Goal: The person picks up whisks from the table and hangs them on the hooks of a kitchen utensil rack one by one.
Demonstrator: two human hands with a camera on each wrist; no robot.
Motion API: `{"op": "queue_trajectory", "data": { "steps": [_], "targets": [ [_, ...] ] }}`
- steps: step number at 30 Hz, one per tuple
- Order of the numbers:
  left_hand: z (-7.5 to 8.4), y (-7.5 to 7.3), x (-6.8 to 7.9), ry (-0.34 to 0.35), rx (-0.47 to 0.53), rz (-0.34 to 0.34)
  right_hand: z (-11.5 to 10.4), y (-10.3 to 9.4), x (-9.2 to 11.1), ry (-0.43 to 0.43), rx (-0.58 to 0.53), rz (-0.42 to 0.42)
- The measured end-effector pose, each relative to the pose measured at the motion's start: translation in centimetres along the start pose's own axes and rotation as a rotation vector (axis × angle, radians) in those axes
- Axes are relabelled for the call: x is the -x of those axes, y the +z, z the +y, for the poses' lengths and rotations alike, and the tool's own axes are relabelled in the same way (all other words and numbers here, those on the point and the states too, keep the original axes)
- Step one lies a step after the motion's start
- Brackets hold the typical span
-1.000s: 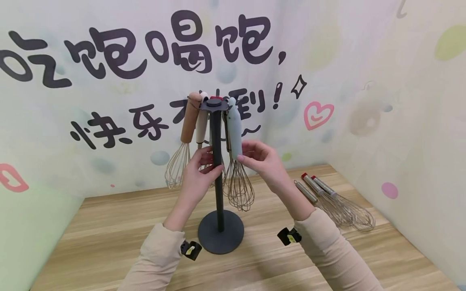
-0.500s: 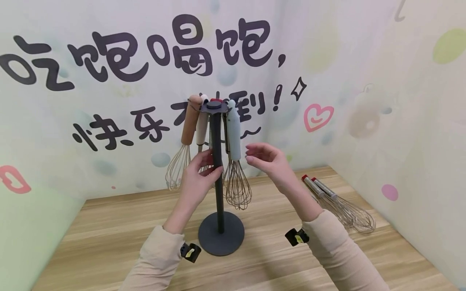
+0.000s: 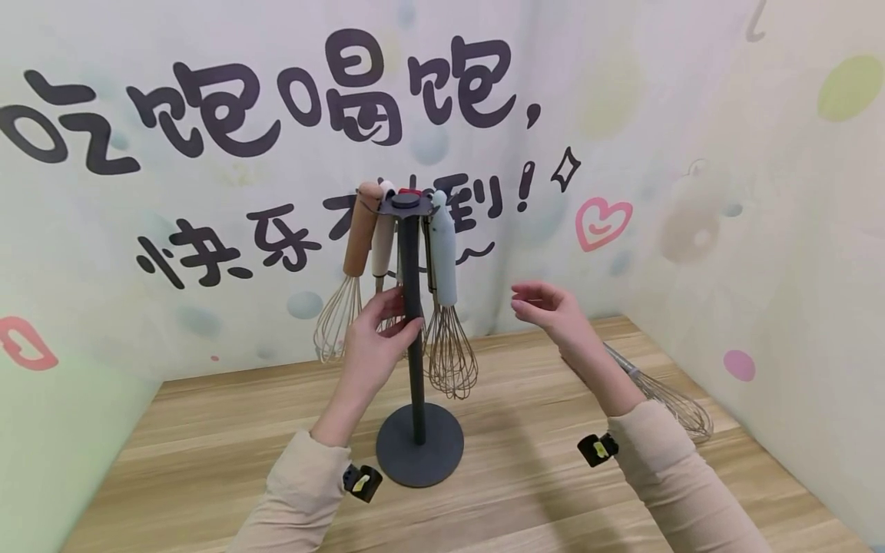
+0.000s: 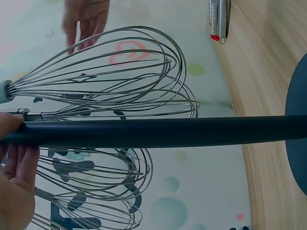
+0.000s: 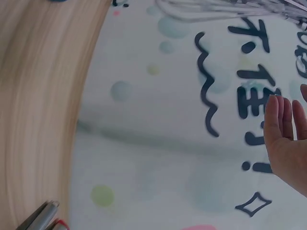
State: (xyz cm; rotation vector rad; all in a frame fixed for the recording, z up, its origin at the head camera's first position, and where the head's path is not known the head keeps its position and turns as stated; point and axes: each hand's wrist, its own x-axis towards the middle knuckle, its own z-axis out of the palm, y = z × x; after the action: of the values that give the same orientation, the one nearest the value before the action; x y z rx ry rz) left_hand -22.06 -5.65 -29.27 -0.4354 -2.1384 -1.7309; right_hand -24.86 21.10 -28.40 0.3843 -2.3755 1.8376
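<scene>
A black stand with a round base rises from the table, and my left hand holds its pole between thumb and fingers. Whisks hang around its top: one with a light blue handle on the right, one with a brown handle on the left, and a white-handled one behind. Others are partly hidden by the pole. In the left wrist view the wire loops hang beside the pole. My right hand is in the air right of the blue whisk, touching nothing, fingers relaxed.
On the right of the wooden table lie loose whisks, partly hidden behind my right forearm. A printed cloth wall stands close behind the stand, and another side wall borders the right.
My right hand has let go of the light blue handle and moved away to the right. The whisk stays hanging on the stand. My left hand has kept its place on the pole.
</scene>
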Motion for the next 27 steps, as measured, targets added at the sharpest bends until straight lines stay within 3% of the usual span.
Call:
{"op": "queue_trajectory", "data": {
  "steps": [8, 18, 27],
  "targets": [
    [-0.3, 0.0, 0.0, 0.015, 0.003, -0.001, 3.1, -2.5, -0.2, 0.049, 0.089, 0.044],
    [-0.4, 0.1, 0.0, 0.001, 0.016, 0.004, 7.7, -5.3, 0.2, 0.132, 0.334, 0.117],
    [-0.5, 0.1, -0.2, 0.003, 0.029, 0.006, 10.7, -6.4, 0.6, 0.175, 0.441, 0.176]
  ]
}}
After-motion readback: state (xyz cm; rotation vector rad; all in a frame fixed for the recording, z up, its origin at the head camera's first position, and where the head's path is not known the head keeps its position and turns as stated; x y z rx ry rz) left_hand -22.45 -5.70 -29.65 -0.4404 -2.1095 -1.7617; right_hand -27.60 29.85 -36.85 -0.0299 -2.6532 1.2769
